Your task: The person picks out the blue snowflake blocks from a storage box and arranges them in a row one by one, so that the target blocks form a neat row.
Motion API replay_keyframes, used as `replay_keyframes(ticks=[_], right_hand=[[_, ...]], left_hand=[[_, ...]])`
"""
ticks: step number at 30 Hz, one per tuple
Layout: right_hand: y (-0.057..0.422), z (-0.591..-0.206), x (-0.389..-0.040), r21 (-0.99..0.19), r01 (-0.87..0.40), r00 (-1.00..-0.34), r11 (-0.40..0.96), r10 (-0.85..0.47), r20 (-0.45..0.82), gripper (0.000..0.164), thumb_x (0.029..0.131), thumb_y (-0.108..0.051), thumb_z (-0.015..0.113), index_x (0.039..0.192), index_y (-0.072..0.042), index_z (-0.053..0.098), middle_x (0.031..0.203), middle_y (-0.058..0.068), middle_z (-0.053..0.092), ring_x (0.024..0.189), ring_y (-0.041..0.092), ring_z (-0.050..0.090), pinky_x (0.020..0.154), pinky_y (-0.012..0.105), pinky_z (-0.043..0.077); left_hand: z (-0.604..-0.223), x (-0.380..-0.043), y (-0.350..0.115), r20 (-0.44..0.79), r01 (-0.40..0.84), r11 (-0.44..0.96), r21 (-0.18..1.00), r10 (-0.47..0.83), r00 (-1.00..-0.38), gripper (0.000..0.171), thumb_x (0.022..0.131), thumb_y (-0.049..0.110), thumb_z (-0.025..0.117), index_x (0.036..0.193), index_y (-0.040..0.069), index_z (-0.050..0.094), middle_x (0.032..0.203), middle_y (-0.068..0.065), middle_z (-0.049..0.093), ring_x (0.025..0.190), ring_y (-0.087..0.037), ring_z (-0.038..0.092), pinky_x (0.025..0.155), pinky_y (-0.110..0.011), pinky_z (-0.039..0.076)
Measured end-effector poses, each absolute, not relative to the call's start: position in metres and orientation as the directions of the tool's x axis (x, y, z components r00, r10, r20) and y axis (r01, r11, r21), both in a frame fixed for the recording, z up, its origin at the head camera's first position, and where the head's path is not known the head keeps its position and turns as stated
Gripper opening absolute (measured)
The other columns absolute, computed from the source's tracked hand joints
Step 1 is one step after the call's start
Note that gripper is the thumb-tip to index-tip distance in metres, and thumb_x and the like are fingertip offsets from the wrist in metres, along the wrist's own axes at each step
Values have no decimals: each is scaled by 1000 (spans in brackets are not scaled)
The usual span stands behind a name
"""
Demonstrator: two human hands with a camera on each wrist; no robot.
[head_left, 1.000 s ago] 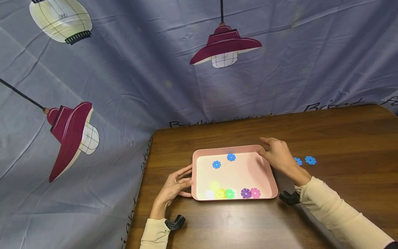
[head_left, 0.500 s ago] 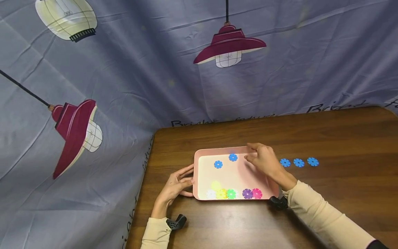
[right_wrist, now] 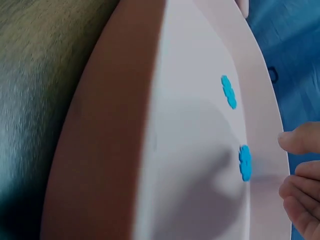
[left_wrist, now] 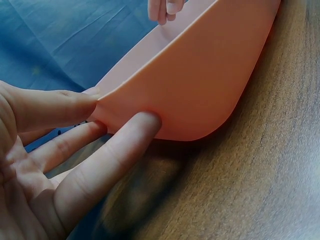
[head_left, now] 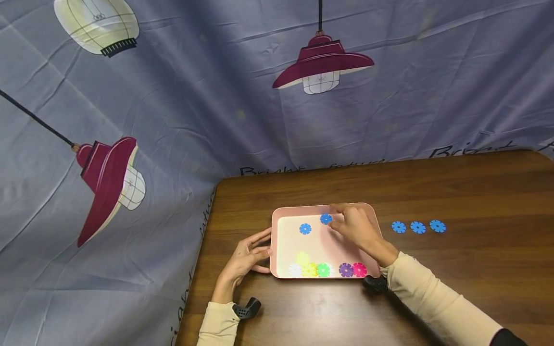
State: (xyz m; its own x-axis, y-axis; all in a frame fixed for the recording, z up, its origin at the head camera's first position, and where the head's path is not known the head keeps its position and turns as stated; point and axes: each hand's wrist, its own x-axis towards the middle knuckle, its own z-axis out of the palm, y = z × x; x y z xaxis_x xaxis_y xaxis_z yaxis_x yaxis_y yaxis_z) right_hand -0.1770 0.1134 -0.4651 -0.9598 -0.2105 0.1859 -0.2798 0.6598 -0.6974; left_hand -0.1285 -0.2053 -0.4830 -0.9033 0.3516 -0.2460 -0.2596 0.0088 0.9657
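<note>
A shallow pink tray lies on the table, and my left hand rests at its left end. In the left wrist view, extended fingers touch its outer wall and one fingertip meets the rim. Over the tray's back part, my right hand reaches down with thumb and fingertips apart and nothing between them. Its fingertips are right at a blue notched disc; a second blue notched disc lies to the left. Along the tray's front wall sit white, yellow, green, purple and pink discs.
Three more blue discs lie in a row on the wooden table, right of the tray. A grey-blue curtain with printed lamps hangs behind and left of the table. Both wrists wear black devices.
My right hand has moved left across the tray to the blue disc at the back. The blue discs it covered on the table now show. The left hand keeps its place at the tray.
</note>
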Motion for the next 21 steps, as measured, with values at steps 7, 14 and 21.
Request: replay_keyframes(ticks=[7, 14, 21], right_hand=[[102, -470, -178, -672, -273, -962, 689, -201, 184, 42, 79, -10, 79, 115, 8, 68, 112, 26, 68, 65, 20, 55, 58, 34, 50], [91, -472, -179, -703, -268, -963, 658, -208, 173, 39, 76, -4, 78, 109, 13, 68, 107, 26, 69, 89, 31, 67, 76, 43, 58], [81, -476, -178, -697, -288, -957, 657, -230, 179, 46, 77, -2, 77, 119, 12, 65, 116, 25, 66, 105, 32, 66, 89, 46, 56]], left_hand=[[-484, -129, -206, -249, -264, 6, 965, 351, -903, 64, 90, -8, 62, 149, 6, 41, 151, -23, 37, 120, -38, 56, 64, -50, 60], [-485, -130, -206, -246, -263, 1, 965, 350, -904, 65, 90, -8, 62, 149, 5, 41, 151, -23, 37, 119, -37, 57, 64, -50, 60], [-484, -129, -205, -244, -259, 4, 966, 350, -905, 64, 90, -8, 62, 149, 5, 41, 150, -24, 38, 119, -37, 57, 64, -48, 61]])
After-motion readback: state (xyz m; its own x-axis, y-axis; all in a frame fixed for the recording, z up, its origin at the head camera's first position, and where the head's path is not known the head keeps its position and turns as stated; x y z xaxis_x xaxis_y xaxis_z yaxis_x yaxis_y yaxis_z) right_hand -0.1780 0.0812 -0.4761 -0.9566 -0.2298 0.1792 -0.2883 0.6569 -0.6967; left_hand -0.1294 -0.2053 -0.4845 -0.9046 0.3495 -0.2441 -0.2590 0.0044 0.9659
